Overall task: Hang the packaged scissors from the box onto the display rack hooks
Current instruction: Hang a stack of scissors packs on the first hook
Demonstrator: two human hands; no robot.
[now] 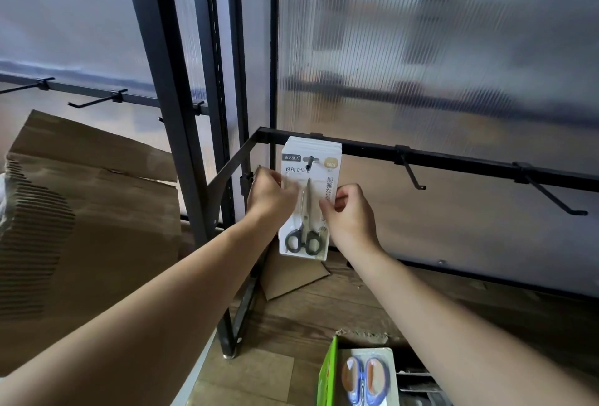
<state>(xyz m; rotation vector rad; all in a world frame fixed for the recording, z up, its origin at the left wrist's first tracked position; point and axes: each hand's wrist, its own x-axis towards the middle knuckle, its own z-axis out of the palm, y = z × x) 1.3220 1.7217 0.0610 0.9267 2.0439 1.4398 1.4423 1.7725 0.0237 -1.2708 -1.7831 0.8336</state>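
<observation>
While hanging on the hook [310, 161]: white scissors pack [306, 227].
Pinched by left hand [272, 193] and right hand [350, 214]; in green box [325, 379], blue scissors [368, 379].

One head-worn wide-angle view, forward and downward over the forearms, close to the display rack [453, 159].

Your left hand [272, 193] and right hand [348, 211] pinch opposite edges of the white carded scissors packs [308, 227] hanging from the black metal rail [453, 159]. Two black wire hooks [411, 177] project to their right, the brown cardboard carton [97, 211] stands to the left, and the green open box [327, 373] lies below.
</observation>
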